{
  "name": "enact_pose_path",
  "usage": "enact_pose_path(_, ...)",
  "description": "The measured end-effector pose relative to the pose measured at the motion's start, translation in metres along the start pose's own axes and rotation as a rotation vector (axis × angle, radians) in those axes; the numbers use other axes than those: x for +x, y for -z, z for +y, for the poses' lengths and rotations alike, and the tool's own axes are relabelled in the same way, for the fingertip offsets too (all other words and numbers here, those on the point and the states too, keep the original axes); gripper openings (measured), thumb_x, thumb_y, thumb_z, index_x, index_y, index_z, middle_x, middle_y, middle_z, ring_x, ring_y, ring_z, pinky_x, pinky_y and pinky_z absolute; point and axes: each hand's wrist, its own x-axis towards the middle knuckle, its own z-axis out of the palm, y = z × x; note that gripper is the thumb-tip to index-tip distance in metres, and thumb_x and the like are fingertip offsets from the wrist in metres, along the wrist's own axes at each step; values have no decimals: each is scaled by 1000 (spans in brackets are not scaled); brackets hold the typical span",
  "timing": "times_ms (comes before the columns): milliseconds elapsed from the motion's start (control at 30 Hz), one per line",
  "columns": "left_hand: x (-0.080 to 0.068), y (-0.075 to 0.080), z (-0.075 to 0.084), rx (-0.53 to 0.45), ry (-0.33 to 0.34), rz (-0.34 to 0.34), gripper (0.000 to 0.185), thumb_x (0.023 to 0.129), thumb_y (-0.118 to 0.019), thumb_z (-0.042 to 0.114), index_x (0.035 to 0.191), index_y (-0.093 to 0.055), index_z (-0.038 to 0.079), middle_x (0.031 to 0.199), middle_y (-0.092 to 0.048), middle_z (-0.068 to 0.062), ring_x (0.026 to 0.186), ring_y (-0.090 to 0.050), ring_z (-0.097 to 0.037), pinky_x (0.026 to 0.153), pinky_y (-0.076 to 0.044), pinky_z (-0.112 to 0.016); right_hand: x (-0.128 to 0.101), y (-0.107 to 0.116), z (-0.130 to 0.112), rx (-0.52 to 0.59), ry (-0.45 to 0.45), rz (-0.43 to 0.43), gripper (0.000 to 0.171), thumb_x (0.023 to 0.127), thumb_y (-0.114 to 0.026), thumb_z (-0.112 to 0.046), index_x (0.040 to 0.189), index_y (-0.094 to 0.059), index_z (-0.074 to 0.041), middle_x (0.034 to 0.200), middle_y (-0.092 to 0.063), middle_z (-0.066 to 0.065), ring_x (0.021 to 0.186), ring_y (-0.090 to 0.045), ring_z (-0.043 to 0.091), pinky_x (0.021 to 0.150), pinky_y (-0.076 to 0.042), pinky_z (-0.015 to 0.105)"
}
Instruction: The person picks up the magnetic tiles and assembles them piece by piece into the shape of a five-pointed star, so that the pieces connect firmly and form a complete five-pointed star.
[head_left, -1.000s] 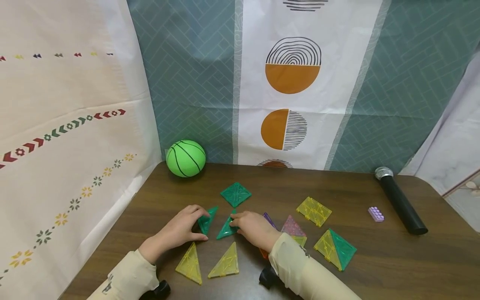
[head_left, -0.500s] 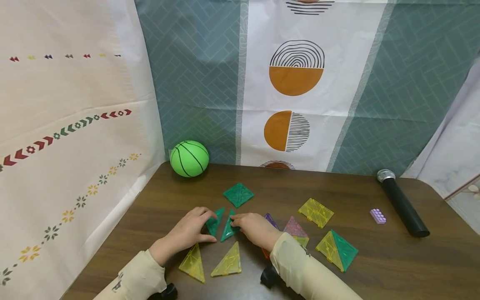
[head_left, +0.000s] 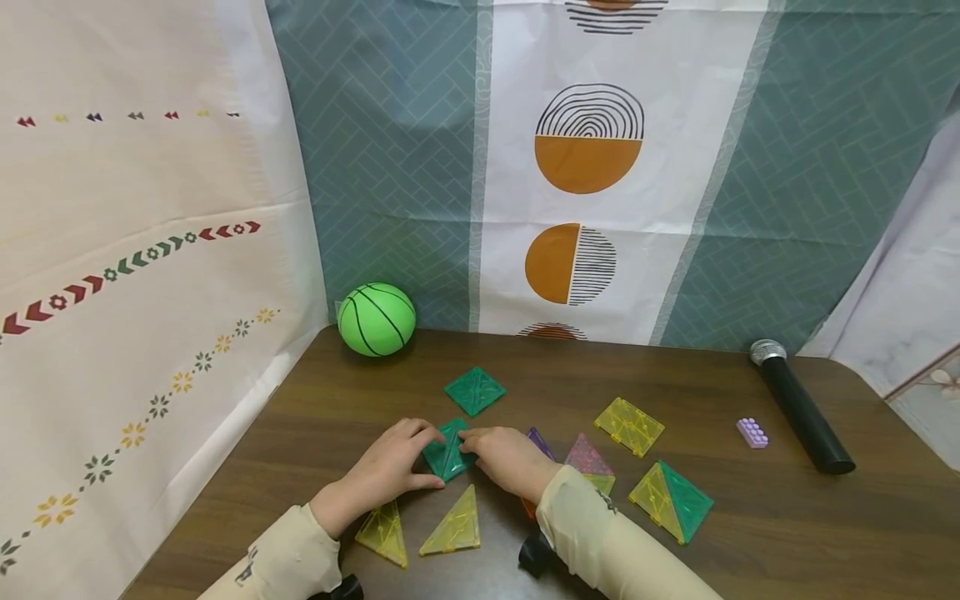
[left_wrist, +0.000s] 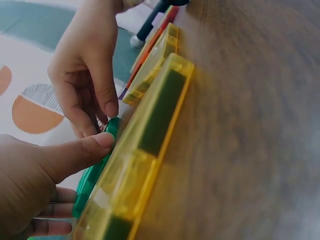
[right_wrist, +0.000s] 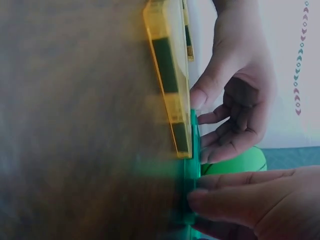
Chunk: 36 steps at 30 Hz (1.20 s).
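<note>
A: Hands first. The left hand (head_left: 390,471) and the right hand (head_left: 504,457) meet over two green see-through plastic triangle tiles (head_left: 447,454). The tiles lie flat on the brown wooden table (head_left: 787,533), side by side like one square.

B: Are the hands holding them?

A: The left hand has its thumb on the near edge and its fingers on the far edge, so it pinches the tiles. The right hand's fingers are bent and their tips press on the tiles' right side. I think it pinches too, but its thumb is hard to see.

B: What is close by?

A: Two yellow see-through triangle tiles (head_left: 452,527) lie just near of the hands. A green square tile (head_left: 474,390) lies a bit farther off. A green rubber ball (head_left: 376,319) sits at the far left by the curtain.

B: And on the right?

A: A yellow square tile (head_left: 629,426), a small purple toy brick (head_left: 752,432) and a black microphone (head_left: 802,408).
</note>
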Motion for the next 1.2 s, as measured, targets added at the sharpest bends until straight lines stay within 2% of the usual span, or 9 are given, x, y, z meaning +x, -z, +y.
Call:
enact_pose_path(267, -1, 8, -1, -17, -16, -48, 55, 75, -79, 41, 119, -61, 14, 116, -61, -3, 110, -58, -25, 92, -50, -43, -2, 7, 2, 18, 14, -56, 32, 89, -68, -17, 120, -68, -9, 133, -62, 6, 121, -59, 21, 98, -50, 32)
enact_pose_path(367, -2, 15, 1, -16, -12, -43, 57, 74, -80, 41, 121, -61, 13, 116, -61, -3, 111, -58, -26, 93, -49, -44, -4, 10, 3, 12, 34, -35, 31, 90, -67, -20, 120, -68, -9, 132, -62, 7, 121, -59, 21, 99, -50, 33)
enact_pose_path(533, -7, 27, 5, 41, -5, -28, 58, 75, -80, 40, 121, -61, 11, 114, -62, -4, 106, -60, -25, 89, -51, -44, -11, 14, 1, -14, 69, 17, 33, 91, -66, -26, 119, -68, -10, 127, -64, 8, 117, -61, 22, 97, -51, 33)
enact_pose_path(733, -18, 32, 11, 42, -25, -65, 59, 75, -79, 41, 121, -61, 10, 112, -63, -4, 103, -62, -23, 86, -53, -41, -20, 15, -5, -29, 74, 41, 35, 90, -66, -33, 118, -69, -12, 117, -66, 4, 109, -62, 19, 91, -53, 29)
enact_pose_path(867, -26, 33, 14, 62, -38, -65, 59, 74, -80, 42, 120, -61, 11, 110, -63, -1, 103, -61, -22, 87, -52, -41, -26, 16, -11, -45, 71, 45, 37, 89, -67, -37, 119, -68, -15, 113, -66, 1, 105, -63, 16, 89, -54, 27)
enact_pose_path(1200, -40, 40, 21, 82, -25, -62, 58, 73, -78, 48, 116, -63, 13, 107, -63, 1, 100, -61, -19, 86, -51, -41, -40, 13, -19, -25, 33, 28, 39, 89, -65, -45, 117, -68, -19, 97, -63, -5, 87, -57, 8, 72, -50, 21)
